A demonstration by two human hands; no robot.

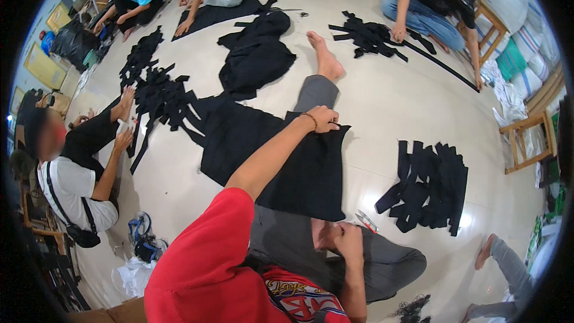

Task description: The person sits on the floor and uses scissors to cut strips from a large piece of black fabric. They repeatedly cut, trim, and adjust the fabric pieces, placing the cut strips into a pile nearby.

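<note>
Seated on the pale tiled floor (382, 107), one grey-trousered leg stretched out with the bare foot (326, 60) beyond. Left hand (323, 118) reaching far forward, fingers pinched shut on the far edge of the large black cloth (269, 155) spread over the leg and floor; right hand (347, 240) close in, resting on the near knee at the cloth's near corner — closed or not, cannot tell. Just right of that corner, scissors (366, 220) lying on the tiles. Further right, a stack of black strips (430, 185), apart from the cloth with bare floor between. Ahead, a heap of black fabric (257, 54); to the left, more cut pieces (161, 93) touched by a seated person's hands (125, 119) — crowded there. Other people at the far edge, another's legs at lower right. Wooden chair (529, 140) at the right rim
</note>
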